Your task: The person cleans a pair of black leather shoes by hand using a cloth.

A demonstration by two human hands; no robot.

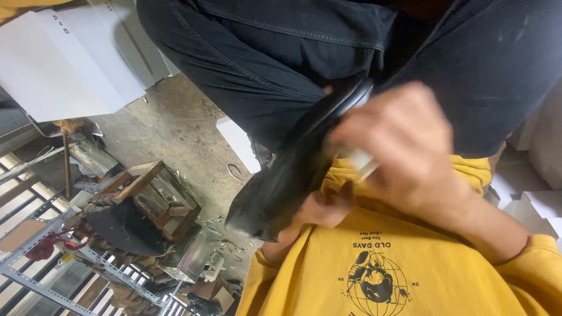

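Head view. Nearest the camera: yellow sweatshirt point(410, 263) with a dark printed graphic, filling the lower right of the frame.

Right hand point(410, 146), motion-blurred, sits above the sweatshirt, fingers curled around a small pale object point(362, 161); probably a brush or applicator, but the blur prevents a firm identification. Grip is closed on it. Pale object touches the upper edge of a black shoe point(293, 175).

Black shoe runs diagonally from upper right to lower left, between the hands, held over the lap. Left hand point(319, 213) is beneath the shoe, mostly hidden by it; visible fingers press against its underside, supporting it. Whether the fingers wrap fully around cannot be told.

Surroundings: black trousers point(263, 52) across the top of the frame, behind the shoe. White cardboard boxes point(64, 64) upper left; more white boxes point(538, 205) at right edge. Concrete floor point(181, 123) littered with scraps. Wooden frame point(149, 199) with metal pieces at lower left, beside grey metal shelving point(35, 246).
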